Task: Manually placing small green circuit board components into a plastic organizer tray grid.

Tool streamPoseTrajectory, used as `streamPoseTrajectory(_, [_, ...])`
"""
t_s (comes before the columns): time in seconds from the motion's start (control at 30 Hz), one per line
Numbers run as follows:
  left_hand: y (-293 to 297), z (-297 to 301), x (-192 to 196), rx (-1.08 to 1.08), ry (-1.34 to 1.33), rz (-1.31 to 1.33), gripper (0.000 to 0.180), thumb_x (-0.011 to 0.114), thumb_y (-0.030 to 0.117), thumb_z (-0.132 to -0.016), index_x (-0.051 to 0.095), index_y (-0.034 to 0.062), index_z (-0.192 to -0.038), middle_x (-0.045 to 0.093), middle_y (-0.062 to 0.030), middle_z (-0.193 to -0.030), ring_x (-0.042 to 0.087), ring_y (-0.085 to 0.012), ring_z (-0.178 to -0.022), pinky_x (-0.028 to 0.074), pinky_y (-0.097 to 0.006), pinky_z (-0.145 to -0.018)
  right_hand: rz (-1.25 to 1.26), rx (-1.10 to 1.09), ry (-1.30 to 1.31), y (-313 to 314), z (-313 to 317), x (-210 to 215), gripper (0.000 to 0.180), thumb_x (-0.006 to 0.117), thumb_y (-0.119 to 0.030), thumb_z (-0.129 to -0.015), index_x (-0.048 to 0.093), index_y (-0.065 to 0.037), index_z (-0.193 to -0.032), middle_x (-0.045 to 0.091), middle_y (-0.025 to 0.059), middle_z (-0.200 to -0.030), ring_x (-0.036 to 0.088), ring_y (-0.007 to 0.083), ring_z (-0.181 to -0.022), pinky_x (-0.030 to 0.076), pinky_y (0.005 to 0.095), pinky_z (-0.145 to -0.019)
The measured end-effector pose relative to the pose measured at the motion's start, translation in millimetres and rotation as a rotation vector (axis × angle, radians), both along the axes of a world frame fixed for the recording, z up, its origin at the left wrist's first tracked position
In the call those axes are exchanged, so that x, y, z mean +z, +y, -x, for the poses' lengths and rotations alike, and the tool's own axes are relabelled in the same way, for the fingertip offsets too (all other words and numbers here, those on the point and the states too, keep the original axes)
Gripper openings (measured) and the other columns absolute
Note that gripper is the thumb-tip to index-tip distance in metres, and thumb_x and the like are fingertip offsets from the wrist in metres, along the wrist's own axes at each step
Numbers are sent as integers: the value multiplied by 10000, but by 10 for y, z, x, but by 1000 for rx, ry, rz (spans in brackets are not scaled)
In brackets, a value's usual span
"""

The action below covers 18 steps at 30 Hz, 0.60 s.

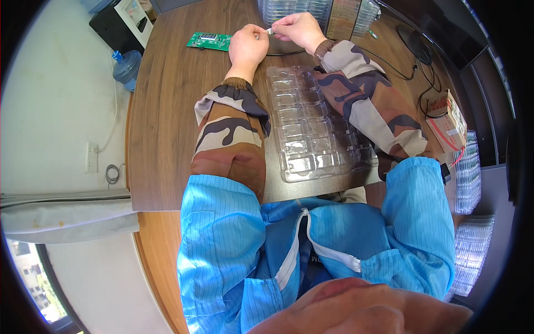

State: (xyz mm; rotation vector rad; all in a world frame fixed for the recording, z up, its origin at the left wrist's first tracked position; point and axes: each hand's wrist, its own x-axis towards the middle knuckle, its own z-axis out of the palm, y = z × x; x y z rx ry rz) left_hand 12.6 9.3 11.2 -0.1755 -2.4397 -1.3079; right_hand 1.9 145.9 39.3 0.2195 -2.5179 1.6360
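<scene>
Wooden table (167, 111) under both hands (247, 47), white floor (50, 100) beside

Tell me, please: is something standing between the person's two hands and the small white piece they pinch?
Nothing visible does. The left hand and the right hand both already pinch the small white piece directly, above the wooden table. The green circuit board lies apart to the left, and the clear plastic tray lies nearer the body.

Bystanders on and around the dark wooden desk (167, 122)

A green circuit board (209, 40) lies far left; a blue water jug (126, 68) stands on the floor; stacked clear trays (471, 250) sit right.
</scene>
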Motion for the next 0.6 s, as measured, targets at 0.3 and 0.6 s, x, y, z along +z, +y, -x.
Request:
streamPoseTrajectory(0.3, [-37, 50, -76, -39, 0, -73, 189, 572, 274, -711, 622, 103, -773, 629, -62, -744, 592, -229, -732, 454, -326, -660, -352, 122, 21, 399, -383, 272, 386, 582, -305, -783, 535, -25, -1044, 593, 39, -844, 555, 87, -727, 479, 221, -591])
streamPoseTrajectory(0.6, [28, -12, 7, -58, -3, 46, 183, 559, 276, -721, 620, 115, -784, 627, -66, -765, 586, -244, -756, 453, -335, -669, -1018, -318, 102, 1845, -2341, 604, 168, 580, -168, -740, 600, -31, -837, 606, 127, -741, 590, 268, -667, 461, 316, -595])
